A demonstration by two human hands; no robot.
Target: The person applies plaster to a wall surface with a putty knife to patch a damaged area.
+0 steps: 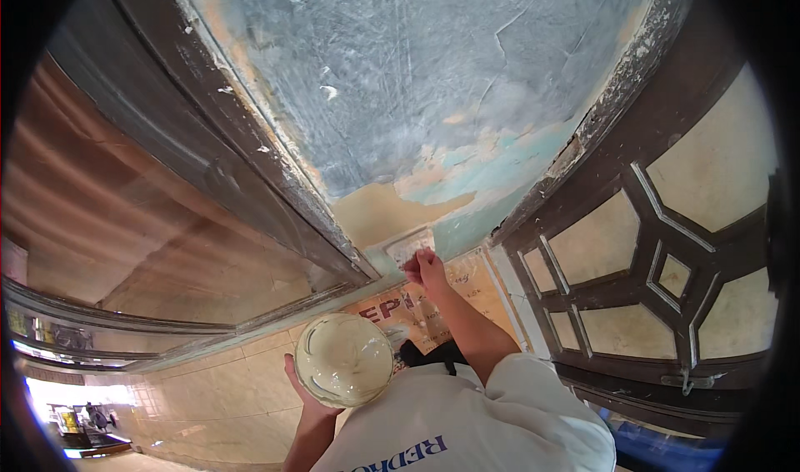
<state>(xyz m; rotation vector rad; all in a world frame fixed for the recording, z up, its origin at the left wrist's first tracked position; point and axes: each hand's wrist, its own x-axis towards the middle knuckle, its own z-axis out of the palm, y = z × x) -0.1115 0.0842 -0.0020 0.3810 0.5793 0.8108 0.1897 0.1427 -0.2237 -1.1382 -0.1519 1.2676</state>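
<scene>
At the lower centre of the frame, the left hand supports a round tub from its left side and below, fingers spread along the wall of it. Smooth cream-coloured paste fills the tub, its surface glossy and marked with swirls. Right of centre, the right hand is closed around a flat, pale rectangular blade, which sits at the lower edge of a tan patch on the wall; I cannot tell whether the blade touches it. Above, the wall is mottled grey, with pale green and peach areas lower down. A dark panelled door stands at the right of the frame, a dark wooden frame runs down the upper left, and a printed orange sheet lies beneath the right forearm
</scene>
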